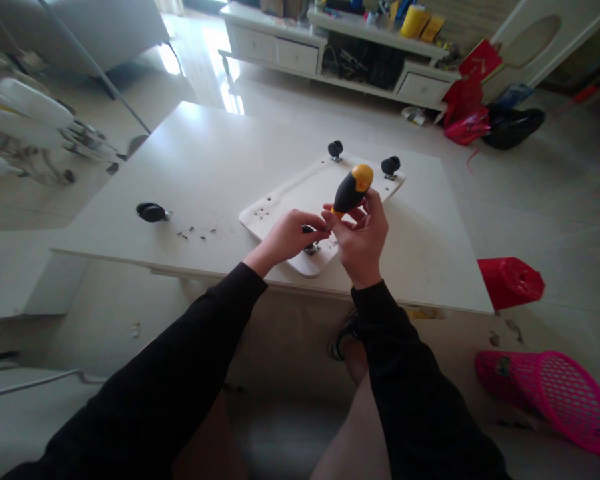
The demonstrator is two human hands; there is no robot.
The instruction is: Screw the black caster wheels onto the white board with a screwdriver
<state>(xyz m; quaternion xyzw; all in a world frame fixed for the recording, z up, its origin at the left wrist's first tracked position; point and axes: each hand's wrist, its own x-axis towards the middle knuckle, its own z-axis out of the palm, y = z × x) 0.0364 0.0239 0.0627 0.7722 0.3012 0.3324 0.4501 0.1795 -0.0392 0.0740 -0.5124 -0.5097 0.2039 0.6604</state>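
Note:
A screwdriver [351,191] with a black and yellow handle stands tilted up in my right hand [364,239], fingers closed around its lower part. My left hand [294,235] is pinched near the screwdriver's lower end; whatever is between its fingertips is too small to make out. Both hands are over the near corner of a white board [300,200] lying on the table. Partly hidden under my left fingers is a black caster [310,248] on that corner. Two more casters, one at the far corner [335,149] and another at the right corner [391,166], stand upright on the board.
On the white table [205,160], a loose black caster [151,212] lies at left beside several small screws [203,237]. A red bin [511,283] and a pink mesh basket [545,393] are on the floor at right. A white cabinet [295,57] stands beyond.

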